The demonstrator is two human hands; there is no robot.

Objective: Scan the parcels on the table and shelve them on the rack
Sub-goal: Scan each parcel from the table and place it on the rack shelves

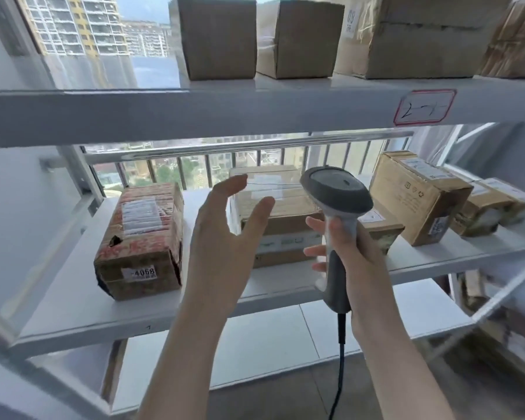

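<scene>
Gripping the handle of the grey scanner (335,189), the right hand (356,250) has its fingers clamped round it (cable hanging below). Beside it the left hand (225,234) is raised, fingers straight and apart, holding nothing. Behind both, a taped parcel (282,228) sits on the middle shelf (73,310) of the rack (255,110), with a red-printed parcel (140,237) to its left and more boxes (219,37) above.

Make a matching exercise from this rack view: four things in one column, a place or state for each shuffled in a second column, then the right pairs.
Things
1. scanner
2. red-printed box
3. left hand
4. red-bordered label

Places or states
A. stuck on the front edge of the upper shelf
B. open, holding nothing
C. leftmost on the middle shelf
D. gripped by the right hand

Pairs: 1-D, 2-C, 3-B, 4-A
</scene>
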